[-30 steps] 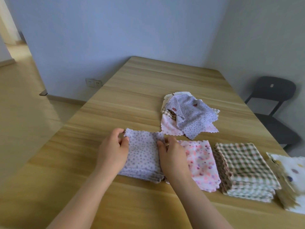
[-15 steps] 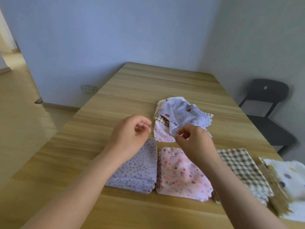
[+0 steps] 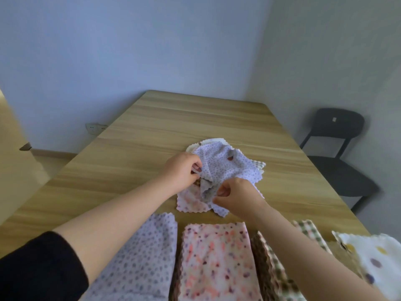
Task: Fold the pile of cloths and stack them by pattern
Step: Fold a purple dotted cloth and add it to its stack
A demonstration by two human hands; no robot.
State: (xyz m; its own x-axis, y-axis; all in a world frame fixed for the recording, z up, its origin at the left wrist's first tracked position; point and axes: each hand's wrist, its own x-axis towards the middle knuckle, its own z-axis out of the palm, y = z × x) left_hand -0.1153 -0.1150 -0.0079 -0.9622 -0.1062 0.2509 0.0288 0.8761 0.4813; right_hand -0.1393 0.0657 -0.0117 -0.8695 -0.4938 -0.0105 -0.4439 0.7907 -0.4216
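Observation:
A loose pile of unfolded cloths point(image 3: 191, 203) lies mid-table, topped by a lilac dotted cloth point(image 3: 230, 168). My left hand point(image 3: 182, 172) pinches that cloth's left edge and my right hand point(image 3: 236, 196) pinches its near edge, both lifting it a little. Along the near edge sit folded stacks: lilac dotted point(image 3: 138, 261), pink floral point(image 3: 217, 261), green-brown checked point(image 3: 280, 272) partly under my right forearm, and white with large dots point(image 3: 373, 257).
The wooden table point(image 3: 195, 118) stretches far ahead with bare surface behind and left of the pile. A dark chair point(image 3: 338, 170) stands off the table's right side. A wall socket point(image 3: 95, 128) sits low on the blue wall.
Both hands left the lilac folded stack, reached forward to the loose pile and took hold of the top lilac dotted cloth. The view shifted forward.

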